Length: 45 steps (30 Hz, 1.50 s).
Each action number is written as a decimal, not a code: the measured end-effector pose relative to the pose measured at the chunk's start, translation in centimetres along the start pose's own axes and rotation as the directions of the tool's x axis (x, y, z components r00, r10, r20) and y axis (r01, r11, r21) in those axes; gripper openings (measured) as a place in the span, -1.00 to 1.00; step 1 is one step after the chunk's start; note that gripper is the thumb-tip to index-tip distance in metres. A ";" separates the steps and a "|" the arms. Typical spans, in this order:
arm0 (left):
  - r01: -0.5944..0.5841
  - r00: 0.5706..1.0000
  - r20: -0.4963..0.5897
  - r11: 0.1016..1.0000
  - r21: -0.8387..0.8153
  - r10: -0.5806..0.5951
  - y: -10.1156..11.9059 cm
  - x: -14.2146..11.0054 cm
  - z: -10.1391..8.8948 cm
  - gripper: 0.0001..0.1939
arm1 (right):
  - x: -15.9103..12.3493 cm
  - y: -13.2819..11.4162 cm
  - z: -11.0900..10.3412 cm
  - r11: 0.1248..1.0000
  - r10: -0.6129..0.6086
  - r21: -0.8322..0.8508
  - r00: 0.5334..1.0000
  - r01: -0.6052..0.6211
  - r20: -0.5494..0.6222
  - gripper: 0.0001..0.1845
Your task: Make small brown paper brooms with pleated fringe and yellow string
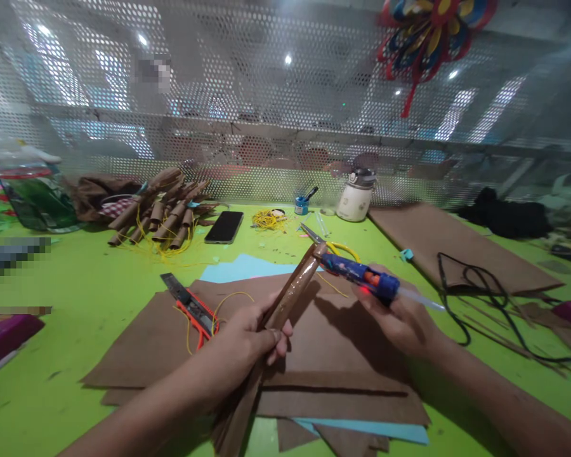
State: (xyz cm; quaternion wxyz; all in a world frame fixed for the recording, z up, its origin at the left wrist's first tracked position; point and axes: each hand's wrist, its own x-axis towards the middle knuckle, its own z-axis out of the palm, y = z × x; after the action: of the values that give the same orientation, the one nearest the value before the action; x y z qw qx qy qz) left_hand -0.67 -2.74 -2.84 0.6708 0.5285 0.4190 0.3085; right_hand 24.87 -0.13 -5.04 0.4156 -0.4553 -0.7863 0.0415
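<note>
My left hand (259, 336) is closed around a long, folded strip of brown paper (297, 289), held slanting up and away from me. Shiny glue shows along the strip's upper part. In my right hand (400, 317) is a blue hot glue gun (361, 271), its nozzle at the strip's top end and a clear glue stick jutting from its back. A red light glows on the gun. Beneath both hands lie stacked brown paper sheets (143, 343), with light blue paper (240, 266) behind them. An orange-and-black cutter (193, 308) rests on the stack, left of my left hand.
Rolled brown paper tubes (166, 212) with yellow string lie back left, near a phone (224, 226). Scissors (333, 246) lie behind the glue gun. A white bottle (356, 195) stands before the perforated metal screen (266, 127). A black cable (490, 292) loops at right.
</note>
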 end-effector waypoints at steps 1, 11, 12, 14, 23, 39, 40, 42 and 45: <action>0.002 1.000 -0.002 1.000 0.017 -0.002 0.0 0.0 0.0 -0.53 | -0.1 -0.1 0.1 1.000 -0.013 0.005 1.000 0.012 0.015 -0.91; 0.015 1.000 0.020 0.999 0.046 -0.016 0.0 0.2 0.0 -0.54 | 0.7 1.5 -0.4 0.993 0.055 -0.102 0.993 -0.065 -0.105 -0.81; 0.019 0.999 0.032 1.000 0.018 -0.019 0.0 0.2 -0.1 -0.54 | 0.8 1.8 -0.5 0.991 0.069 -0.108 0.990 -0.082 -0.119 -0.79; 0.033 0.998 0.051 0.999 -0.035 -0.031 0.1 0.2 -0.2 -0.59 | 1.1 2.3 -0.8 0.985 0.088 -0.131 0.985 -0.108 -0.148 -0.76; 0.094 0.987 0.150 0.972 -0.213 -0.063 0.3 0.0 -0.7 -0.73 | 1.7 7.6 -1.0 0.846 0.137 -0.524 0.990 -0.099 0.035 -0.67; 0.170 0.952 0.297 0.931 -0.322 -0.071 -0.2 0.6 -1.6 -0.67 | 2.3 0.0 -1.8 0.914 -0.300 -0.259 0.950 0.312 0.083 -0.74; 0.175 0.948 0.312 0.927 -0.330 -0.068 -0.2 0.6 -1.7 -0.63 | 2.4 -1.3 -1.1 0.900 -0.365 -0.217 0.925 0.379 0.103 -0.74; 0.203 0.930 0.359 0.919 -0.339 -0.073 -0.1 0.7 -1.7 -0.54 | 2.4 -2.8 0.1 0.867 -0.432 -0.220 0.894 0.448 0.118 -0.77; 0.277 0.896 0.428 0.901 -0.334 -0.117 -0.1 0.7 -1.9 -0.45 | 1.8 -2.4 1.1 0.818 -0.484 -0.285 0.865 0.500 0.128 -0.83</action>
State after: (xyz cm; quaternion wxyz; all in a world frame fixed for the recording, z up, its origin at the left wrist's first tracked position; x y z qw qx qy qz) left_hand -2.07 -1.25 -3.25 0.8609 0.3910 0.2569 0.2000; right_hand 22.04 0.15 -3.54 0.3161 -0.2949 -0.8837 -0.1794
